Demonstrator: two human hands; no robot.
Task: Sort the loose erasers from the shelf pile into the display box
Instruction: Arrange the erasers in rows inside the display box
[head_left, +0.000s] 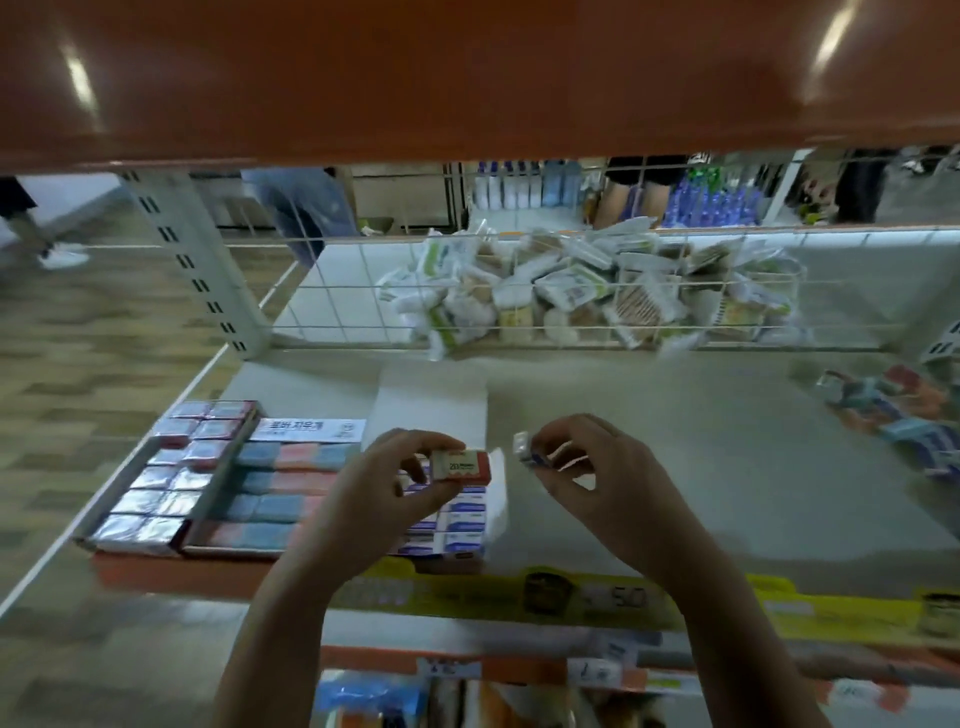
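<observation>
My left hand (387, 480) pinches a red-and-white eraser (461, 465) just above the white display box (496, 499), whose rows hold blue-and-white erasers (465, 525). To the right, my right hand (587, 467) grips a small blue-and-white eraser (525, 449) between thumb and fingers, above the bare shelf. A pile of loose erasers (904, 415) lies at the far right of the shelf. The box's upright lid flap (431, 402) stands behind my left hand.
Left of the display box stand a box of pink and blue erasers (275, 488) and a tray of foil-wrapped packs (166, 478). A wire divider (519, 291) fences off bagged goods behind. An orange shelf (467, 78) hangs overhead. Yellow price labels (571, 597) line the front edge.
</observation>
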